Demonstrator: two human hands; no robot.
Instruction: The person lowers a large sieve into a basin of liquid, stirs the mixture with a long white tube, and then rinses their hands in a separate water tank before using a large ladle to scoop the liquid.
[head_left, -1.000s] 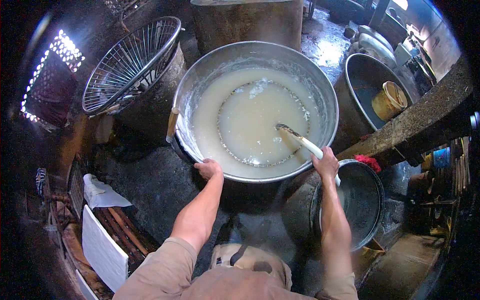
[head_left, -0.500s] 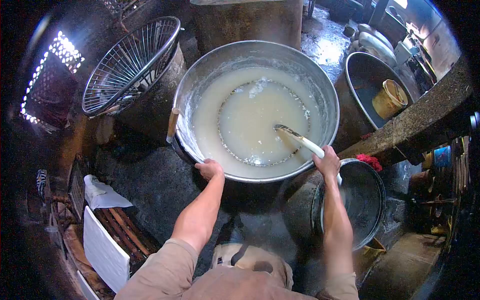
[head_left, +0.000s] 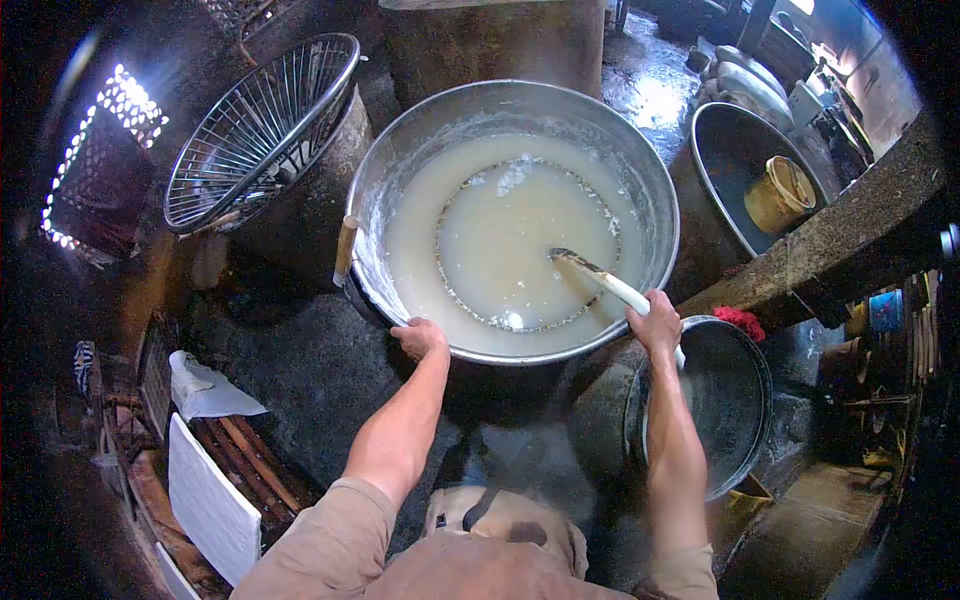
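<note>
A wide metal vat (head_left: 655, 160) of cloudy, pale liquid stands in front of me. Within the liquid lies a round, speckled rim (head_left: 437, 240), perhaps of a basket; what is below it is hidden. My left hand (head_left: 421, 340) has its fingers closed over the near-left edge of the vat. At the near-right edge, my right hand (head_left: 657, 325) grips a white hose (head_left: 625, 292). One end of the hose, with a dark-patched tip, reaches inside the speckled ring. Its other end hangs toward a dark barrel (head_left: 765, 400) beside the vat.
A metal-wire basket (head_left: 262, 130) leans at the upper left. To the right, a yellowish bucket (head_left: 780, 197) sits inside a large tub (head_left: 697, 150), behind a thick beam (head_left: 850, 220). A white board (head_left: 205, 500) stands at lower left; red netting (head_left: 738, 322) lies near the barrel.
Both hands and the hose have hardly moved. Small white bits and the bright glints on the liquid's surface have shifted slightly.
</note>
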